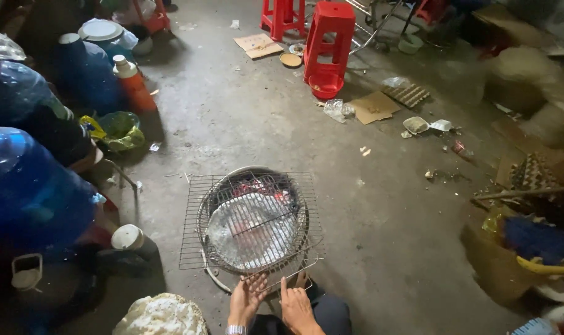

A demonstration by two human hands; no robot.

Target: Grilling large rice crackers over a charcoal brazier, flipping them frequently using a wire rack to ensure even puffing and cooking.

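a concrete floor [381, 229] spreads out, blue water jugs [27, 186] at left, a red stool [328, 40] far off. in the near middle a wire rack [251, 220] lies on a round grill [254, 226]. left hand [246, 301] and right hand [296, 308] rest on the rack's near edge, fingers apart, gripping nothing.

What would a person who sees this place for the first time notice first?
The eye goes first to the wire grill rack lying over a round charcoal stove on the concrete floor, low in the middle, with grey ash and some red glow under it. The left hand and the right hand touch its near edge. Next come the red plastic stools at the top and the big blue water bottles on the left.
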